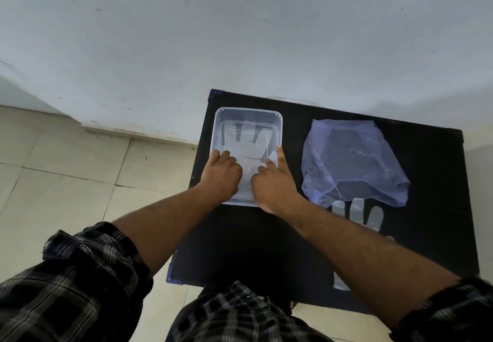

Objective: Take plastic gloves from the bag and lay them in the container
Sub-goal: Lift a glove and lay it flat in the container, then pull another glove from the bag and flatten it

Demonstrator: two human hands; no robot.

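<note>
Inside the clear plastic container point(247, 117), on the left part of the black table point(240, 243), a thin see-through plastic glove point(246, 141) lies flat, its fingers pointing toward the far wall point(240, 35). Both hands press down on the glove's near end. The left hand point(222, 172) is curled, knuckles up, its fingertips on the film by the container's left wall; whether it pinches the plastic cannot be told. The right hand point(272, 179) has its index finger stretched out along the container's right rim, the other fingers bent down onto the glove; a grip there is likewise unclear.

To the right of the container, apart from it, lies a crumpled bluish plastic bag point(352, 155), its mouth facing the person. Just beside that mouth, more plastic gloves point(357, 212) lie on the table, their pale fingers showing; the right forearm covers most of them, and a pale patch shows again below the arm near the table's front edge.

No writing or label can be read on the container, the bag or the gloves. How many gloves lie stacked in the container is hard to tell, since the layers are transparent. Rolled plaid sleeves point(88, 269) and a tiled floor point(66, 168) frame the scene.
</note>
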